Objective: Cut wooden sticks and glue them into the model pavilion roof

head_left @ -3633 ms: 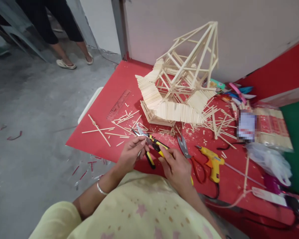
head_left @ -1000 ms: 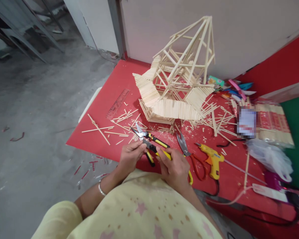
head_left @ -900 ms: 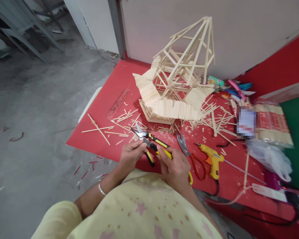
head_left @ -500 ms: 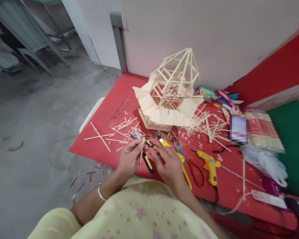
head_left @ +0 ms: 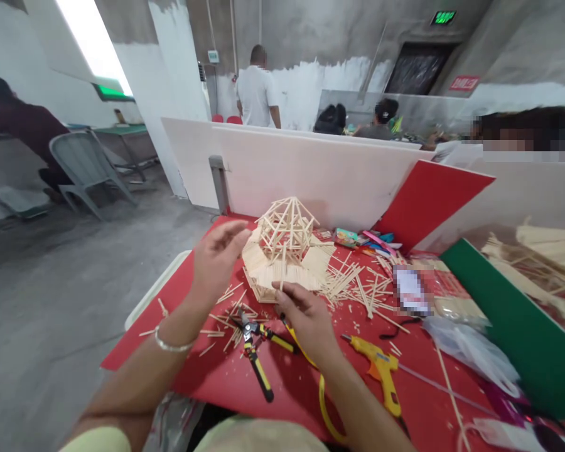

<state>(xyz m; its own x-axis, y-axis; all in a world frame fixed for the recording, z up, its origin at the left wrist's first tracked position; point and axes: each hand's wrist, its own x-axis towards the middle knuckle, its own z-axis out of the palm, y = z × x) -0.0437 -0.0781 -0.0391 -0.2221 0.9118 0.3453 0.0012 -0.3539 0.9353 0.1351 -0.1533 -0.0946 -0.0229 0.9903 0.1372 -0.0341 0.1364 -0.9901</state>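
In the centre of the frame, the right hand holds a thin wooden stick upright, pinched near its lower end between thumb and fingers. The left hand, left of centre, is raised with its fingers curved and parted from the thumb; I see nothing in it. Behind the stick stands the wooden stick model, on the red tabletop. The stick should be light and stiff, but easily snapped; a soft pinch is enough. The model seems fragile, so its lower base is probably the safer grip.
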